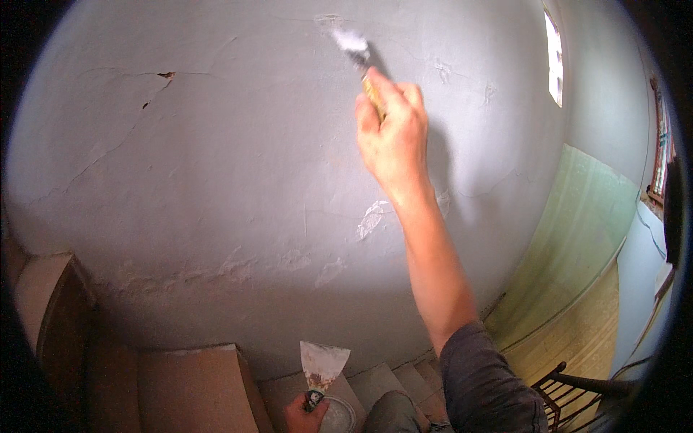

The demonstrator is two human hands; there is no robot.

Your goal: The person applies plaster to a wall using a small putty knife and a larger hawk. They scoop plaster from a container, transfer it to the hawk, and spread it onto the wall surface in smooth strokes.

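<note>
My right hand [390,130] is closed on the yellow handle [374,92] of a small tool, raised at the upper middle of the grey wall [216,159]. Its blurred head [352,45] carries white material over a patch of cracks; whether it touches the wall is unclear. At the bottom, my left hand [303,414] grips a wide scraper [325,361] with a stained blade pointing upward. Beside that hand a round pale container [339,413] is partly visible. Cracks, a small broken hole [167,75] and white patches [372,220] mark the wall.
Stair steps [186,382] run along the wall's foot, with a higher ledge [45,303] at left. My knee [393,415] shows below. At right are a greenish wall panel [563,231], a dark railing [599,382], a barred window [658,144] and a narrow bright opening [553,50].
</note>
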